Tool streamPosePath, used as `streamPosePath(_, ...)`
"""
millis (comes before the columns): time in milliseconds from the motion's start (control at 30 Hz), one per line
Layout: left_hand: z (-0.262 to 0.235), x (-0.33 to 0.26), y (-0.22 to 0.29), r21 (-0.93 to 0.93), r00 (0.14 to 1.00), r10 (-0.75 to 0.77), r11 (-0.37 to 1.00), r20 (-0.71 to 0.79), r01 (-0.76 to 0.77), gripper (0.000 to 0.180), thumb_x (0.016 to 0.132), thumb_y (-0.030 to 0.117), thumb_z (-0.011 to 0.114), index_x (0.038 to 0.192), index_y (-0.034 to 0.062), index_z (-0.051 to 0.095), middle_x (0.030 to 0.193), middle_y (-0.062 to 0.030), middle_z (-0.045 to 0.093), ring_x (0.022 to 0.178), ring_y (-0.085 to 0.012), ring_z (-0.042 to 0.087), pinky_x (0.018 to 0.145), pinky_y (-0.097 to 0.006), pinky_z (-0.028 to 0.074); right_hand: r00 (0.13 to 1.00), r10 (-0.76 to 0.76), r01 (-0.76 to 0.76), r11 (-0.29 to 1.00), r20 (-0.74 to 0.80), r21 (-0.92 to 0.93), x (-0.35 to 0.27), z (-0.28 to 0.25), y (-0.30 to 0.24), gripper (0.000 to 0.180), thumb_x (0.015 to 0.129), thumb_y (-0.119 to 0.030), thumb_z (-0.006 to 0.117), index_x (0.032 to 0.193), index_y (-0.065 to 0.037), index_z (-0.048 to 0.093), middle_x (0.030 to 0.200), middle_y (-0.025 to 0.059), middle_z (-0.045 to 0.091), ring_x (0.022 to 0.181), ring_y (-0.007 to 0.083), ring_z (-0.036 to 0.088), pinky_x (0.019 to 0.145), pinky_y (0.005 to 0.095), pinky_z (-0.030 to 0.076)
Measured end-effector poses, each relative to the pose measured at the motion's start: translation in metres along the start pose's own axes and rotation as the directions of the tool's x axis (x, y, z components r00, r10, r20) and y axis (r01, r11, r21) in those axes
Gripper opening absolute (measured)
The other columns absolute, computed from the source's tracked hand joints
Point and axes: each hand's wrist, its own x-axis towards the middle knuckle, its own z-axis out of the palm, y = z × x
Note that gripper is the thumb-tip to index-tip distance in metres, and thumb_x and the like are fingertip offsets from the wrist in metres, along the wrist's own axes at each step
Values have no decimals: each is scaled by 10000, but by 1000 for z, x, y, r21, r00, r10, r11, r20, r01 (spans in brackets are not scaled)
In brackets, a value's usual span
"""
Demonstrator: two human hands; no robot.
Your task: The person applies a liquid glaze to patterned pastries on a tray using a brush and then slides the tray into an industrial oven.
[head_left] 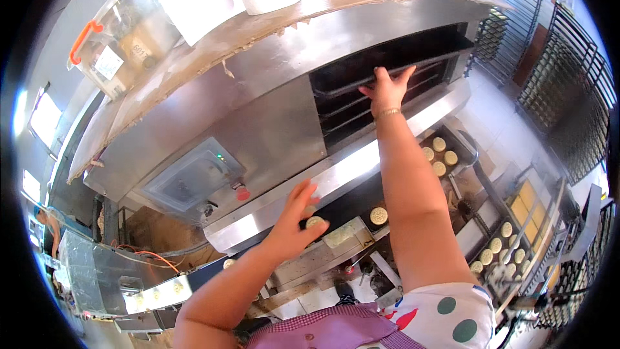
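Observation:
My right hand (389,92) reaches far forward to a stainless steel machine and grips the front edge of a black baking tray (420,58) in its dark slot. The thumb lies at the rim while the fingers point over the tray. Above a dark conveyor belt (349,203), my left hand (294,227) is held with fingers and thumb apart. A round, pale, embossed pastry (315,222) shows beside its thumb, seemingly on the belt. Another such pastry (378,216) lies farther right on the belt.
A control screen (194,174) and a red stop button (241,192) are on the machine's front. More pastries (439,145) sit at the right, beyond my forearm. Tall black racks (568,84) stand at far right. A clear bin (129,39) with orange handle tops the machine.

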Motion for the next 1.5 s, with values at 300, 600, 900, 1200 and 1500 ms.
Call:
streamPosePath(300, -22, -118, -42, -44, 955, -231, 973, -183, 227, 615, 778, 34, 629, 1326, 76, 354, 1397, -105, 261, 1178, -213, 427, 910, -352, 402, 874, 384, -299, 908, 298, -292, 49, 8, 3, 825, 835, -215, 615, 1408, -283, 26, 912, 153, 599, 582, 270, 639, 408, 342, 504)
streamPosePath(600, 45, -221, -30, 49, 969, -247, 968, -6, 247, 265, 887, 208, 550, 1077, 27, 586, 880, -44, 607, 908, -134, 568, 824, -251, 437, 564, 732, -468, 664, 382, -582, -248, -128, 52, 478, 873, -421, 514, 1178, -56, 465, 937, 117, 628, 652, 241, 648, 465, 290, 497)
streamPosePath(900, 118, -412, -48, 15, 959, -270, 962, -80, 272, 213, 914, 248, 497, 898, 38, 528, 662, -28, 526, 607, -110, 501, 563, -272, 425, 407, 908, -570, 333, 94, -751, -574, -343, 22, 339, 897, -349, 489, 1132, -109, 530, 916, 53, 629, 678, 146, 628, 527, 275, 481)
streamPosePath(1200, 197, -653, -169, 300, 821, -569, 776, -45, 554, 169, 854, 170, 502, 995, 87, 540, 838, -191, 610, 838, -363, 588, 699, -448, 462, 540, 839, -394, 325, 70, -859, -742, -449, -97, 309, 891, -280, 473, 1124, -93, 555, 844, 40, 631, 624, 119, 605, 548, 256, 484)
streamPosePath(1500, 320, -775, -257, 604, 644, -747, 592, 164, 533, 243, 759, 197, 586, 969, 76, 600, 879, -180, 628, 858, -325, 603, 757, -412, 476, 801, 575, -23, 309, 167, -951, -828, -587, -211, 265, 853, -266, 516, 1058, -128, 611, 811, 101, 646, 702, 225, 620, 660, 341, 487)
